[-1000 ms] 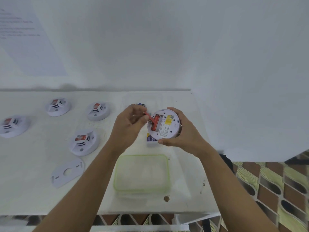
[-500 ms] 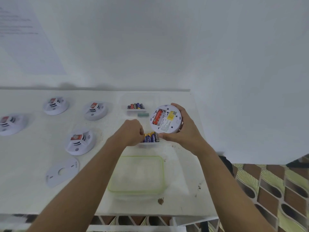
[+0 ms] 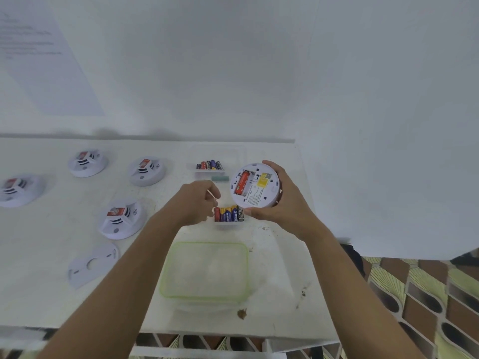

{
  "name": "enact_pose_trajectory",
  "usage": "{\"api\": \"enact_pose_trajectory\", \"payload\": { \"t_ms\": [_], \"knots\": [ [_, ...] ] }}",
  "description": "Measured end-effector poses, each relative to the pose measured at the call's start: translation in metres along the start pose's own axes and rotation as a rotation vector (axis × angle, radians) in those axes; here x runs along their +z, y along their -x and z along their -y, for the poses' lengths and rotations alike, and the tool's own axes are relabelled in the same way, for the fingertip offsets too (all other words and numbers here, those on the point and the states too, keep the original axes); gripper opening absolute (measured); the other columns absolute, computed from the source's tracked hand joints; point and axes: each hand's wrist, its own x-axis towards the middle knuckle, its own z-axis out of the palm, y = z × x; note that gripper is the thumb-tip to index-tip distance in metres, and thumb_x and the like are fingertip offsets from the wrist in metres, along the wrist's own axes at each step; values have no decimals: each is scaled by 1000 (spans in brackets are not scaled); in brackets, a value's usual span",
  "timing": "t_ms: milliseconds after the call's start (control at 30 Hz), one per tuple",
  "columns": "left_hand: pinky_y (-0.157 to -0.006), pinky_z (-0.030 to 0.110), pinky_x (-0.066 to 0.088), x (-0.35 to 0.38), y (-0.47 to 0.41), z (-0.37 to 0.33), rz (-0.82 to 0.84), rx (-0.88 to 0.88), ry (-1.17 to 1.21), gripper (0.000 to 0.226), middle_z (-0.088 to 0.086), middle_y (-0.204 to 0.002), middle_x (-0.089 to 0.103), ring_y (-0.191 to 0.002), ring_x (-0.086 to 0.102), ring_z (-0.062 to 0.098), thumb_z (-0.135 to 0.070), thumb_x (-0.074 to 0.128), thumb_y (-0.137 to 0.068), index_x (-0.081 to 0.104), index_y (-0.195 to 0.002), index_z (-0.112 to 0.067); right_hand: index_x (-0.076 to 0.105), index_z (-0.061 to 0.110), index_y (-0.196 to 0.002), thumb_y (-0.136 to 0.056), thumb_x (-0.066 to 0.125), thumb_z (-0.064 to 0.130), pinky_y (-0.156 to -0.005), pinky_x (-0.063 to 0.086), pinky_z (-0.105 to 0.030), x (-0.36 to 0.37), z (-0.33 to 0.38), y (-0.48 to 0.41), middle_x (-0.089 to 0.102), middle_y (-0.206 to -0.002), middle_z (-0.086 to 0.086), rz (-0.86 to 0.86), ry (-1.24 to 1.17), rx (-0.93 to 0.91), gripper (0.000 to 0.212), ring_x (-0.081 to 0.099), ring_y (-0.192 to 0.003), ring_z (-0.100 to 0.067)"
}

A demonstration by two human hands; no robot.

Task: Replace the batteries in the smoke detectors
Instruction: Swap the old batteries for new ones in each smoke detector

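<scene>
My right hand (image 3: 285, 203) grips a white round smoke detector (image 3: 255, 186) above the table, its back turned to me. A red battery (image 3: 243, 182) sits in its open compartment beside a yellow label. Just below it, a small tray (image 3: 229, 222) on the table holds several batteries, a red one (image 3: 217, 214) at its left end. My left hand (image 3: 193, 204) rests at that tray's left edge with its fingers curled, and nothing shows in them.
A second battery tray (image 3: 210, 171) and a loose green piece (image 3: 219, 178) lie farther back. Other smoke detectors (image 3: 121, 218) (image 3: 147, 171) (image 3: 88, 163) (image 3: 19, 189) stand to the left, with a flat mounting plate (image 3: 92, 264). A green-rimmed container (image 3: 166, 281) lies near the table's front edge.
My left hand left the detector with a red battery, dropped to the near tray, and a red battery now lies at the tray's left end. The detector stayed in my right hand.
</scene>
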Motion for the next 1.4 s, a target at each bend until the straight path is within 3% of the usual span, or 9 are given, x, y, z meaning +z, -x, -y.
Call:
{"api": "enact_pose_trajectory", "payload": {
  "t_ms": [133, 233, 400, 500, 567, 700, 1033, 1300, 1400],
  "knots": [
    [-70, 16, 48, 3, 15, -12, -335, 290, 1, 15, -9, -99, 65, -87, 64, 9, -10, 60, -90, 62, -96, -23, 39, 27, -145, -69, 91, 5, -95, 57, -33, -5, 0, 1, 56, -133, 13, 26, -6, -5, 95, 54, -123, -2],
    [-75, 17, 56, 9, 21, -19, -323, 591, -53, 29, -6, -120, 63, -101, 61, 7, -9, 69, -85, 70, -112, -20, 40, 26, -144, -68, 91, 3, -90, 60, -36, -9, 1, 3, 58, -129, 15, 56, 0, -11, 95, 55, -122, -6],
    [-76, 20, 56, 18, 22, -28, -322, 755, -159, 31, 0, -123, 69, -91, 71, 16, -2, 75, -80, 75, -110, -13, 43, 28, -143, -67, 90, -2, -76, 62, -33, -18, 4, 7, 59, -125, 18, 92, -10, -10, 95, 59, -117, -8],
    [-77, 12, 49, 20, 22, -33, -320, 792, -197, 27, 4, -116, 72, -84, 71, 13, -1, 77, -78, 78, -103, -11, 45, 29, -142, -66, 90, -5, -70, 61, -29, -25, 5, 9, 61, -125, 14, 96, -47, -2, 94, 61, -115, -9],
    [-77, 6, 46, 20, 22, -36, -301, 804, -210, 25, 5, -111, 74, -94, 66, 8, 0, 77, -76, 79, -100, -9, 46, 28, -141, -65, 90, -7, -69, 62, -32, -29, 5, 11, 62, -125, 12, 112, -49, 6, 94, 63, -112, -9],
    [-67, 26, 51, 23, 23, -41, -260, 836, -247, 24, 5, -106, 75, -76, 72, 22, 0, 77, -72, 78, -96, -6, 47, 27, -141, -65, 88, -9, -69, 62, -33, -36, 6, 13, 62, -121, 12, 150, -37, 26, 93, 63, -105, -1],
    [-46, 33, 53, 31, 29, -45, -266, 842, -325, 29, 8, -76, 75, -53, 65, 26, -25, 60, -74, 78, -93, -13, 50, 29, -139, -64, 90, -8, -77, 64, -45, -53, 10, 18, 62, -125, 2, 259, -53, 73, 93, 64, -115, -21],
    [-52, 19, 48, 31, 40, -48, -398, 851, -235, 22, 3, -78, 77, -45, 57, 14, -19, 70, -71, 80, -89, -10, 46, 24, -143, -68, 86, -10, -82, 62, -46, -51, 5, 25, 59, -132, 1, 247, -149, 41, 91, 60, -122, -21],
    [-67, 3, 49, 30, 44, -47, -414, 853, -159, 23, 1, -90, 77, -69, 64, -1, -20, 70, -75, 79, -94, -10, 44, 23, -144, -69, 86, -11, -80, 62, -43, -48, 2, 29, 58, -134, 1, 223, -189, 33, 92, 59, -123, -21]
  ]
}}
